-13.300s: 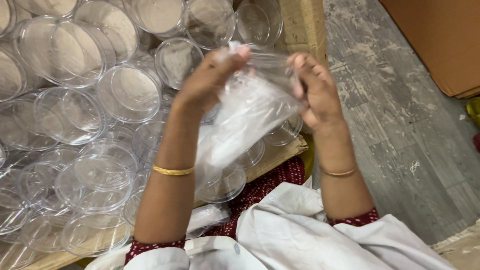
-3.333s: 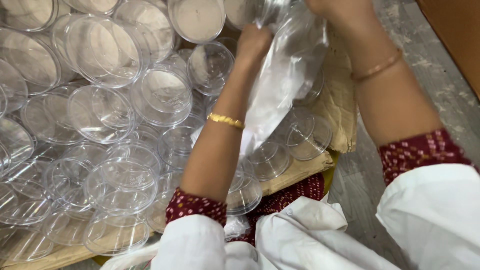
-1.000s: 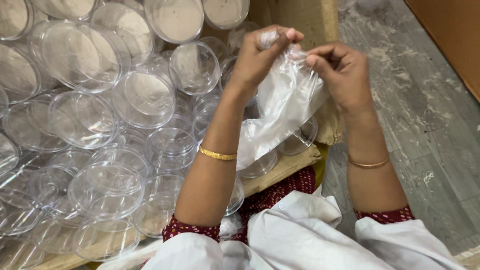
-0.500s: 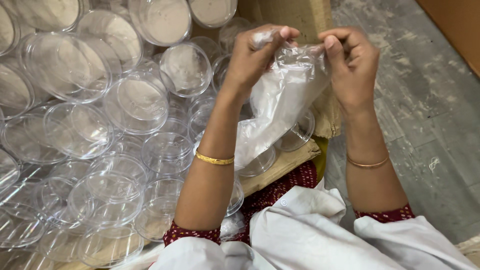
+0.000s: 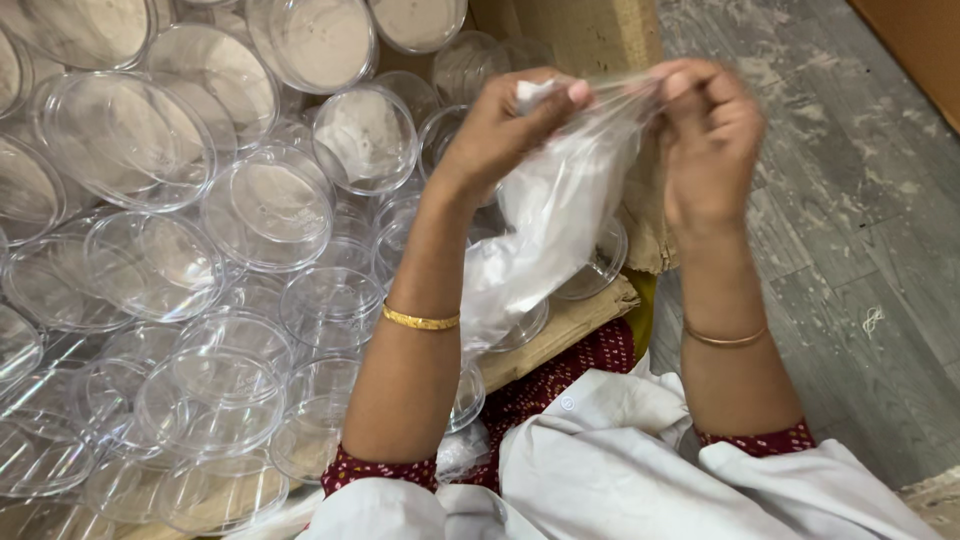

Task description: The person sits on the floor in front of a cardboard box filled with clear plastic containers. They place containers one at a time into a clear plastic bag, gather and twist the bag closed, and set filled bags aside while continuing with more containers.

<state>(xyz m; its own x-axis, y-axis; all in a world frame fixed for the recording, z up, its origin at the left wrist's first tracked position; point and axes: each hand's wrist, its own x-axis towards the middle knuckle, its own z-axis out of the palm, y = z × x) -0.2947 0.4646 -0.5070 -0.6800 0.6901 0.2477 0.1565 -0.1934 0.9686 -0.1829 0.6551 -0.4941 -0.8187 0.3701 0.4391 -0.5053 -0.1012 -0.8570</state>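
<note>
Filling the left and far part of the view, a heap of clear round plastic containers (image 5: 270, 210) and lids is being seen, piled loosely and overlapping, some tilted, some lying flat. The heap is being borne on a brown cardboard sheet (image 5: 565, 325), whose edge is showing near the person's lap. To the right, a grey worn plank floor (image 5: 860, 230) is being shown. A white garment (image 5: 620, 470) over dark red patterned sleeves is lying across the near edge.

A clear plastic bag (image 5: 555, 235) is being held up above the right edge of the heap, between the two hands, and is hanging down from them towards the cardboard sheet; several containers behind it are being partly screened by it.

The left hand (image 5: 500, 130) is being kept closed, its thumb and fingertips pinching the bag's top edge. The right hand (image 5: 705, 140) is likewise being kept closed in a pinch on the same top edge, just to the right. The film is being drawn taut between the two pinches. A gold bangle (image 5: 420, 320) is being worn on the left wrist, a thinner bangle (image 5: 725, 338) on the right.
</note>
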